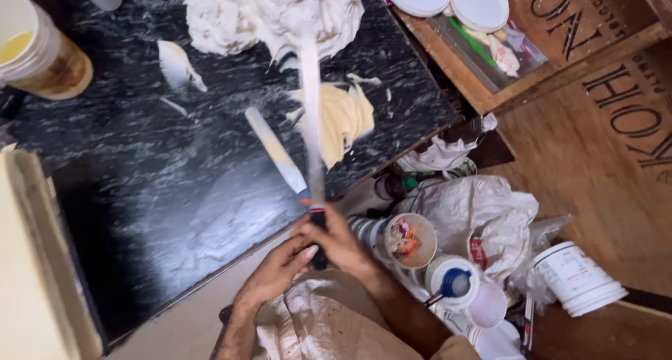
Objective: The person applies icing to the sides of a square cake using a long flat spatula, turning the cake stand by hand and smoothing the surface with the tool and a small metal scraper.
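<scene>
My right hand (341, 244) grips the dark handle of a long narrow palette knife (310, 122), whose paste-smeared blade points away from me over the black marble slab (175, 192). Just below it, my left hand (276, 270) closes its fingers on the lower end of the same handle. The blade crosses a cream-coloured lump of paste (346, 115) and reaches a big white mass of paste (280, 10) at the slab's far side. A second, shorter palette knife (275, 150) lies on the slab to the left of the blade, its near end close to my hands.
A yellow-filled plastic tub (38, 48) stands at the slab's far left. Right of my hands are open paint pots (409, 240), a white lidded bucket (577, 279) and crumpled plastic bags (483, 209). A wooden crate (490, 59) holds white lids. A cream board (28, 262) leans at the left.
</scene>
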